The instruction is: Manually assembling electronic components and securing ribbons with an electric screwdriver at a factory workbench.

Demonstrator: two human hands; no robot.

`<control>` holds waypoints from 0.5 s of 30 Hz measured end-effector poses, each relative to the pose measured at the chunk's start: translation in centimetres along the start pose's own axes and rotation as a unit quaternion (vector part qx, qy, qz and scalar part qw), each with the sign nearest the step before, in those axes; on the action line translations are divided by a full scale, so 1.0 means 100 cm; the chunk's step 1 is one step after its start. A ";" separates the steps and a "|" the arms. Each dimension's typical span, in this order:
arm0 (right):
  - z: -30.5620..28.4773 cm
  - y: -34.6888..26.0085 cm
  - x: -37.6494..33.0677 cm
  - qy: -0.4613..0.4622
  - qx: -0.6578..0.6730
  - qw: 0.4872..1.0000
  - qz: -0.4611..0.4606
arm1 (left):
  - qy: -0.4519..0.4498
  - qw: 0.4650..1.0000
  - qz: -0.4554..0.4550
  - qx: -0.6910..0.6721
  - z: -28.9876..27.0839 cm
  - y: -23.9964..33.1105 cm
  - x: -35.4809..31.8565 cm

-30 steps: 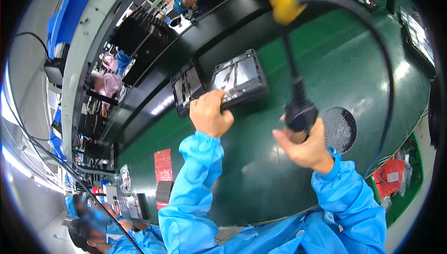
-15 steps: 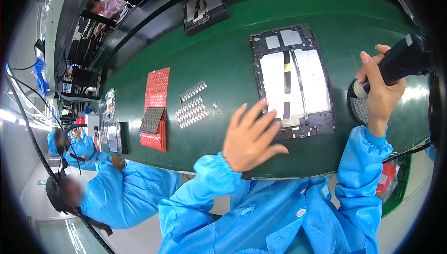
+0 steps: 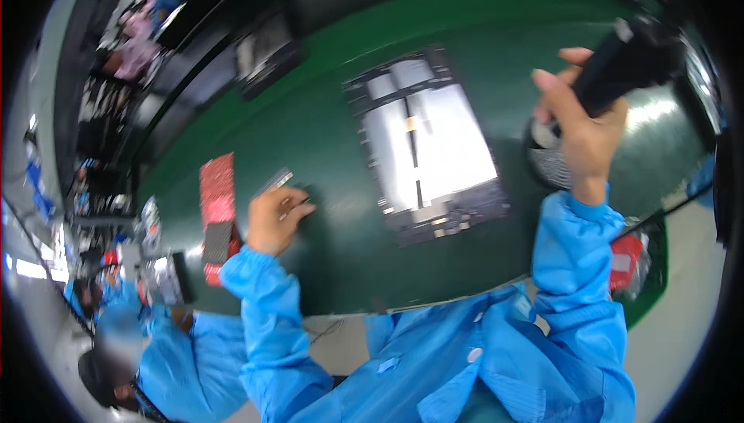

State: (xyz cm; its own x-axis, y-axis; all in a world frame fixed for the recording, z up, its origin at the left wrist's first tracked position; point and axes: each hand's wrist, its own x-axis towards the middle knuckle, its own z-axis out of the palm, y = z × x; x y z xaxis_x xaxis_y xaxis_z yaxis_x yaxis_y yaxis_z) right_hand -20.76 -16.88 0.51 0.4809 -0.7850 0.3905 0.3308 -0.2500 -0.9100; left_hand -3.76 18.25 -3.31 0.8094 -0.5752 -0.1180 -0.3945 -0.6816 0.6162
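Observation:
An open dark device panel (image 3: 425,144) with pale metal plates lies face up on the green mat (image 3: 325,136) in front of me. My right hand (image 3: 580,124) is raised at the right and grips a black electric screwdriver (image 3: 624,62). My left hand (image 3: 273,220) rests on the mat to the left of the panel, its fingers curled at a small pile of silvery parts (image 3: 273,183); whether it has one pinched I cannot tell. Both arms wear blue sleeves.
A red tray (image 3: 217,206) with dark parts lies left of my left hand. A round mesh dish (image 3: 549,161) sits under my right hand. Another dark device (image 3: 267,55) lies on the black belt beyond. A person in blue sits at lower left (image 3: 147,345).
My left hand has moved left from the panel's near edge to the pile of small parts. The view has swung and blurred. My right hand still holds the screwdriver.

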 end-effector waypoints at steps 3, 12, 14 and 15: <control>-0.010 -0.005 0.014 -0.021 0.041 0.999 -0.018 | 0.033 0.998 0.023 0.052 -0.003 -0.005 -0.007; -0.068 0.009 0.032 -0.021 0.075 0.995 -0.054 | 0.154 0.982 0.055 -0.098 0.047 0.055 0.009; -0.069 0.011 0.029 -0.024 0.072 0.996 -0.056 | 0.186 0.973 0.099 -0.090 0.058 0.071 0.023; -0.068 0.012 0.029 -0.021 0.066 0.996 -0.051 | 0.176 0.970 0.073 -0.147 0.064 0.078 0.032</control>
State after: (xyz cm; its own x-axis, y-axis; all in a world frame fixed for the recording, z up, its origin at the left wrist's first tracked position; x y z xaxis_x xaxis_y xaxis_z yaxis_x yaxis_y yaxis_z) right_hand -24.49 -23.24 -0.38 0.4719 -0.7343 0.4879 0.4821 -0.2485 -0.8402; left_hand -7.00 8.20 -3.91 0.8733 -0.4299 0.2291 -0.4167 -0.4157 0.8084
